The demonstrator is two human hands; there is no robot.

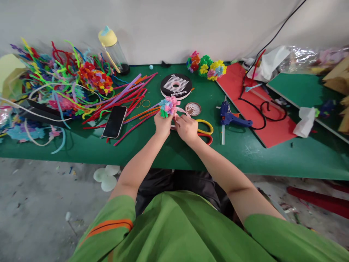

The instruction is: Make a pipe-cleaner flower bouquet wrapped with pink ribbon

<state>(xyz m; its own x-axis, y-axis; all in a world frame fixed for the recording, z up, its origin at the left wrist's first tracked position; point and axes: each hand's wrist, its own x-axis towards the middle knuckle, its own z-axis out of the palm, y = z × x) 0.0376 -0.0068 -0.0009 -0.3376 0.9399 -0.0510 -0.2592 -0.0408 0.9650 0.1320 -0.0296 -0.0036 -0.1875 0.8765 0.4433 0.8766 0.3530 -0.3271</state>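
My left hand (163, 125) is closed around the underside of a ball of fuzzy pipe-cleaner flowers (170, 106) in pink, blue and green. Close beside it, my right hand (187, 128) pinches a pale pink ribbon (182, 110) that runs up to the flower ball. Scissors with yellow and red handles (205, 127) lie partly under my right hand, their blades mostly hidden. Just beyond my hands is a black-labelled ribbon spool (176, 86). A small round dish of white beads (193, 108) sits to the right of the ball.
Loose pipe cleaners (131, 96) and a phone (115, 122) lie left, near a tangled flower heap (62, 80) and a bottle (113, 51). Finished flower balls (206, 67) stand at the back. Right are a blue glue gun (230, 115), a red board (261, 112) and a black cable (263, 123).
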